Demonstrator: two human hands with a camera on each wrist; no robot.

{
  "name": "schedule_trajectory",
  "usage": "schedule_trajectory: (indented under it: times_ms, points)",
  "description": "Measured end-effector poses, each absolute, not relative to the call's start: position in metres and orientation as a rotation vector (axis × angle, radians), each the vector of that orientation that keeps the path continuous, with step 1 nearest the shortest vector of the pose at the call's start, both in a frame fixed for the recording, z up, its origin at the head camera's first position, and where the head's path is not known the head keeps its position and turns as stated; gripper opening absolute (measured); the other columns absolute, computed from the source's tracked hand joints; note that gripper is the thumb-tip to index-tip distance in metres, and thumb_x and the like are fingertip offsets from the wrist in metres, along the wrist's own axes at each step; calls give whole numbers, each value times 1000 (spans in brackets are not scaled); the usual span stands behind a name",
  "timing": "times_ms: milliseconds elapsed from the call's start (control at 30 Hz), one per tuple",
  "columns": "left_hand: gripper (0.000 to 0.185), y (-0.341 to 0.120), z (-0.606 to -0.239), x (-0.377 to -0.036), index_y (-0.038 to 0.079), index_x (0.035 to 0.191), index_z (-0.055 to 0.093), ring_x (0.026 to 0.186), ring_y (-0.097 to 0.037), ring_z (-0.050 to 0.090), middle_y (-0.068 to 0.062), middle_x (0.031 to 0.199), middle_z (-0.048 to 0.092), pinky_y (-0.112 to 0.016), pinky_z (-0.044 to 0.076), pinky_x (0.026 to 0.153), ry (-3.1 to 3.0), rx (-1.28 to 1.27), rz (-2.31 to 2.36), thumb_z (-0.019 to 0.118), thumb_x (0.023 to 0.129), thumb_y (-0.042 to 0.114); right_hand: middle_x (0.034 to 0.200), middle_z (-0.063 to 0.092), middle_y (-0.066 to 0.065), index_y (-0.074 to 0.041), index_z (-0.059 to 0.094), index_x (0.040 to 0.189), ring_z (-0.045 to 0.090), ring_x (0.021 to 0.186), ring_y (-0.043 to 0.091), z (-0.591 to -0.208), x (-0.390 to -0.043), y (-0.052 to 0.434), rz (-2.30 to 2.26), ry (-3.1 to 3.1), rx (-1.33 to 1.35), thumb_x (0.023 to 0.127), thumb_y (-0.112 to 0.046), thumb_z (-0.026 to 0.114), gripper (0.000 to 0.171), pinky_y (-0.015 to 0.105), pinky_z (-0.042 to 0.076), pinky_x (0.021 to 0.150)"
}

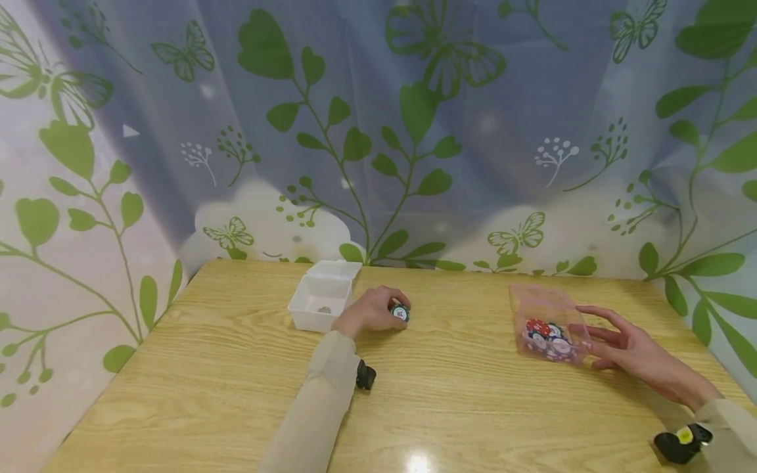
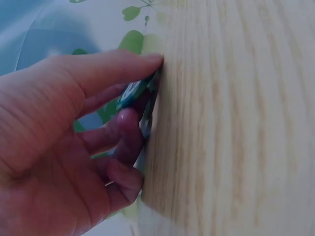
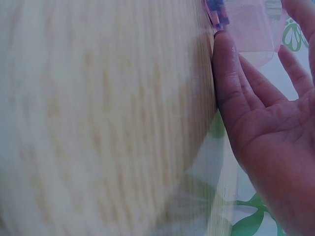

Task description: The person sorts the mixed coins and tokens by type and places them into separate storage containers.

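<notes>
My left hand (image 1: 372, 310) pinches a green-edged poker chip (image 1: 400, 312) with a white numbered centre, low over the table. In the left wrist view, thumb and curled fingers hold that chip (image 2: 133, 93) tilted, close to the wood; whether another lies beneath it is hard to tell. My right hand (image 1: 629, 351) has its fingers spread against the right side of a see-through pink box (image 1: 582, 322). Inside the box lie several poker chips (image 1: 538, 327), red, dark and purplish. The right wrist view shows the fingertips beside the pink box (image 3: 246, 24).
Just left of my left hand stands a white box (image 1: 311, 320) with its lid tipped back and a small item at its bottom. The wooden table (image 1: 449, 387) meets a curtain (image 1: 378, 131) patterned with leaves and butterflies at the back.
</notes>
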State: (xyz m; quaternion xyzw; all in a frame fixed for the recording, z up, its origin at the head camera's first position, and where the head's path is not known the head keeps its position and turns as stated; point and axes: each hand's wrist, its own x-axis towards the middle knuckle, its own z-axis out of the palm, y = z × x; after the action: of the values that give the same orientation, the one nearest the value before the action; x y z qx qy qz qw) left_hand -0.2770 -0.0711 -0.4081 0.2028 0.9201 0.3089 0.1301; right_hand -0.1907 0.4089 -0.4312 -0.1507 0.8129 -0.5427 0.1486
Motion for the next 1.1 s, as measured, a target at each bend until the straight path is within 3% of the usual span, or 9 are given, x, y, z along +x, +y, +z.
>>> schedule_trajectory:
  times_ms: [100, 300, 500, 1100]
  points:
    - [40, -72, -407, -276, 15, 123, 71, 93, -16, 61, -6, 107, 69, -30, 49, 85, 2636, 586, 893, 82, 85, 20, 133, 55, -36, -22, 22, 161, 63, 112, -8, -431, -190, 408, -1557, 2344, -414, 109, -9, 49, 60, 32, 60, 81]
    - [49, -71, -405, -276, 14, 130, 68, 92, -16, 60, -6, 109, 68, -28, 50, 81, 2565, 607, 891, 79, 83, 8, 133, 56, -35, -18, 21, 162, 62, 114, -9, -430, -189, 405, -1558, 2349, -395, 108, -11, 50, 61, 34, 60, 82]
    - [48, -71, -405, -276, 14, 128, 69, 92, -16, 61, -5, 106, 68, -27, 50, 79, 2540, 606, 924, 77, 82, 3, 132, 56, -36, -18, 20, 162, 62, 114, -10, -431, -189, 405, -1547, 2356, -391, 109, -13, 50, 61, 34, 60, 82]
    - [40, -69, -409, -275, 20, 120, 65, 90, -16, 59, -3, 104, 63, -29, 49, 81, 2511, 638, 984, 81, 84, 13, 132, 55, -37, -17, 20, 162, 63, 112, -8, -429, -189, 404, -1532, 2374, -393, 108, -13, 51, 62, 34, 60, 81]
